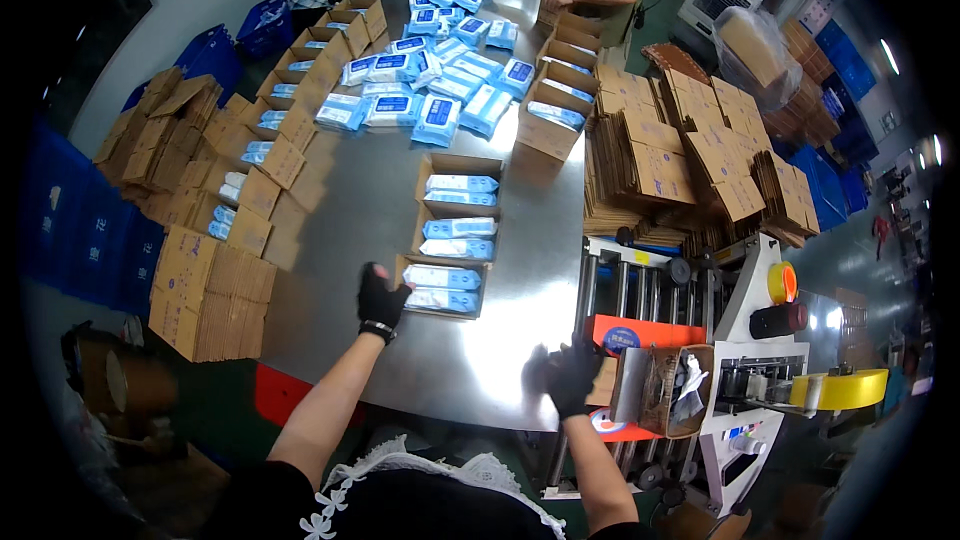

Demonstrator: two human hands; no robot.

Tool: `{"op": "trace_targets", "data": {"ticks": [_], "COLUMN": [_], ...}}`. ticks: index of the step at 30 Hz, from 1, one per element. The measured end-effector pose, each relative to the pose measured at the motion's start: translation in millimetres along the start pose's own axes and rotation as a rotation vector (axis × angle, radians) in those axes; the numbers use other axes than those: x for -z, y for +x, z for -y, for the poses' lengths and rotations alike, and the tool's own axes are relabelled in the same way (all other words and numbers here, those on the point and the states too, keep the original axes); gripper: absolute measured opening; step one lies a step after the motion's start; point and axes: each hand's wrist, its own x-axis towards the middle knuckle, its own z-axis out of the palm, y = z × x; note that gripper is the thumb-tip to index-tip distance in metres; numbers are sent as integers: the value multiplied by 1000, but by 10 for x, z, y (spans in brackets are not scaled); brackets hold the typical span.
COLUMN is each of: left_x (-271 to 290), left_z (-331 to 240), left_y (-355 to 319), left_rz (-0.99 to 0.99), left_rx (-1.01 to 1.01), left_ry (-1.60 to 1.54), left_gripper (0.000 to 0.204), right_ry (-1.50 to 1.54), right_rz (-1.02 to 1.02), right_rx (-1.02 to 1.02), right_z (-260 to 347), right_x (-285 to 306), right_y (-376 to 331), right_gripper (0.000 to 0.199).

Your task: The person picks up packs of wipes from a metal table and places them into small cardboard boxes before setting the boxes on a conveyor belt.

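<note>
My left hand (382, 302), in a black fingerless glove, is at the left side of the nearest open carton (440, 314); its fingers are apart and the thumb points at the carton's edge. Inside that carton lie blue-and-white wipe packs (443, 276), side by side. Directly beyond it, another open carton (424, 212) holds more packs of the same kind. My right hand (568, 378), also in a black glove, is over the table's near right edge, beside the taping machine. Its fingers are dark and smeared, so whether they hold anything cannot be made out.
A heap of wipe packs (437, 118) covers the far metal table (335, 280). Rows of filled cartons line both sides. Flattened cartons (640, 155) are stacked right, others (215, 290) left. The taping machine (745, 440) with rollers adjoins the table. Two people work at the far end.
</note>
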Motion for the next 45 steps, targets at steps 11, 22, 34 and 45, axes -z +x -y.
{"op": "trace_targets", "data": {"ticks": [11,22,34,45], "left_x": [467,-312,-540,328], "left_z": [603,1256,-505,384], "left_y": [-140,-250,-193,673], "left_rz": [948,933,-21,485], "left_rx": [-222,263,-32,-251], "left_ry": [23,-811,-123,26], "left_gripper": [40,72,37,10], "right_ry": [157,-51,-178,269], "right_rz": [512,139,78,-112], "right_rx": [-26,104,-201,12], "right_z": [1999,2226,-70,678], "right_x": [-836,-796,96,-626], "right_y": [797,868,-433,426], "right_gripper": [24,29,65,62]}}
